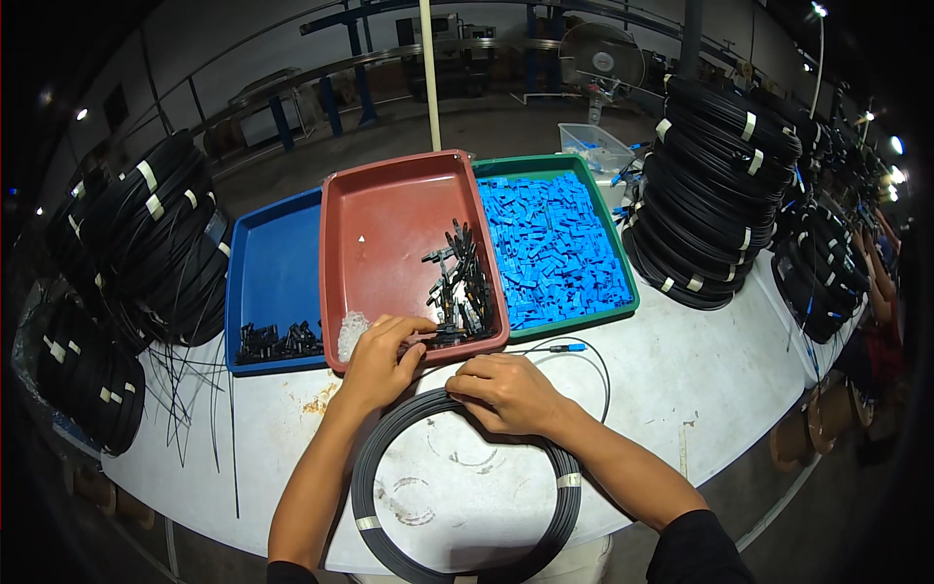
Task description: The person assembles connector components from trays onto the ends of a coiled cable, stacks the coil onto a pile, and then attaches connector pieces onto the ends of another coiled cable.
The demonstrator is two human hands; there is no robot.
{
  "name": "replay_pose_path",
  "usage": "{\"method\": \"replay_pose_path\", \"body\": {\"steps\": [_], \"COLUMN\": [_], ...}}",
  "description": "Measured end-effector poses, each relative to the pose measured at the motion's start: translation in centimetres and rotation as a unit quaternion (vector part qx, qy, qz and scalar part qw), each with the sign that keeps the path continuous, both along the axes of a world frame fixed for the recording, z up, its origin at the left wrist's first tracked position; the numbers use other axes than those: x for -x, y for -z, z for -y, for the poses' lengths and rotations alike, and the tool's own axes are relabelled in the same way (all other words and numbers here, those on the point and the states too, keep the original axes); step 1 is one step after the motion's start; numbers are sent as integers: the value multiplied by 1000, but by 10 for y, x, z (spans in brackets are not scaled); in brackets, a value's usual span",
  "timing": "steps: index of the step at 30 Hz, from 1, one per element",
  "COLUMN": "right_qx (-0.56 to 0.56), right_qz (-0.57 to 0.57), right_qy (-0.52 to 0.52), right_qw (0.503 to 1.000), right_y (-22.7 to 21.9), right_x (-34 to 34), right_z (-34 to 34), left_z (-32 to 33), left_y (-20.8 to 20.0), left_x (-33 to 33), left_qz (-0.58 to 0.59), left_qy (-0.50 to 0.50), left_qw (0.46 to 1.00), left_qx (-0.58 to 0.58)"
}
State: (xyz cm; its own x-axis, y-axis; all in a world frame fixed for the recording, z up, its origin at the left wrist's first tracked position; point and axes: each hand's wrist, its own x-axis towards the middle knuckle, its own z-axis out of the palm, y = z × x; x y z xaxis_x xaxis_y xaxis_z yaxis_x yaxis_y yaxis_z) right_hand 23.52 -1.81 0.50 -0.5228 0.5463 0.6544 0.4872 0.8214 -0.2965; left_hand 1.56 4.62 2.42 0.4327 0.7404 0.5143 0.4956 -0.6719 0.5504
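A coil of thin black cable (368,467), bound with pale tape bands, lies on the white table in front of me. My right hand (506,394) is closed at the coil's far edge, its fingers pinched on the cable; the fingertips are partly hidden. One loose cable end with a blue connector (576,347) curves out beyond that hand. Across the front rim of the red tray (389,209) reaches my left hand (384,360), thumb and fingers apart, next to small black connector parts (459,292). Clear small pieces (352,333) sit in the tray's near left corner.
A blue tray (277,229) holds black parts; a green tray (623,282) holds many blue connector pieces (555,253). Tall stacks of black cable coils stand left (146,234) and right (710,185). Behind are a clear plastic box (593,146) and a pale pole (429,78).
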Motion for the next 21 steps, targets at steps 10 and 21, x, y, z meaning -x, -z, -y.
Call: {"method": "replay_pose_path", "body": {"steps": [10,21], "right_qx": [28,57], "right_qz": [-13,-18], "right_qy": [5,20], "right_qw": [1000,998], "right_y": [3,-2], "right_x": [1,0], "right_z": [1,-1], "left_z": [-71,-80], "left_y": [-4,-3], "left_x": [-36,-41], "left_qz": [-186,4], "left_qy": [104,47], "left_qw": [977,984], "left_qx": [9,173]}}
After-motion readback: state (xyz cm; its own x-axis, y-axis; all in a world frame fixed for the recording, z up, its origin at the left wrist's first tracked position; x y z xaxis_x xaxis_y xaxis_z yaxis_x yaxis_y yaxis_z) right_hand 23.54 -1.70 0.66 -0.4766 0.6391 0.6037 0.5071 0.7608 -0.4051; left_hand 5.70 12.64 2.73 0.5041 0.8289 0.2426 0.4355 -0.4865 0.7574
